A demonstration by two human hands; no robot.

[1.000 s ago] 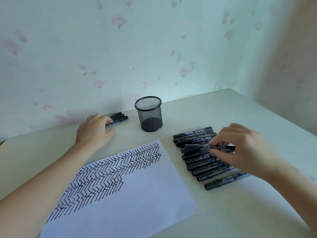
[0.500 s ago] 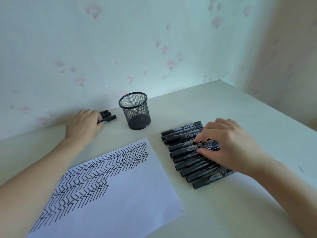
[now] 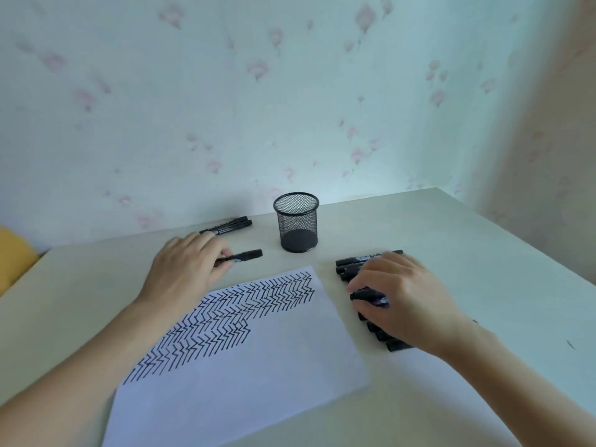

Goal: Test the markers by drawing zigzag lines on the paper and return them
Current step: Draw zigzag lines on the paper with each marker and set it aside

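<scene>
A white sheet of paper [image 3: 251, 382] lies in front of me, its upper left part filled with black zigzag lines [image 3: 232, 314]. My left hand [image 3: 183, 269] holds one black marker [image 3: 246, 255] just above the paper's top edge. My right hand [image 3: 403, 298] rests over a row of several black markers [image 3: 361, 262] to the right of the paper, its fingers closed around one marker [image 3: 367, 295]. Two more markers [image 3: 230, 225] lie near the wall behind my left hand.
A black mesh pen cup [image 3: 297, 222] stands with nothing visible inside, between the two marker groups at the back. The pale table [image 3: 467, 269] meets flowered wallpaper behind and to the right. Something yellow [image 3: 14, 253] sits past the table's left edge.
My left hand has pulled back from the markers by the wall, now carrying one marker toward the paper. My right hand stays on the row, its fingers now closed on a marker.
</scene>
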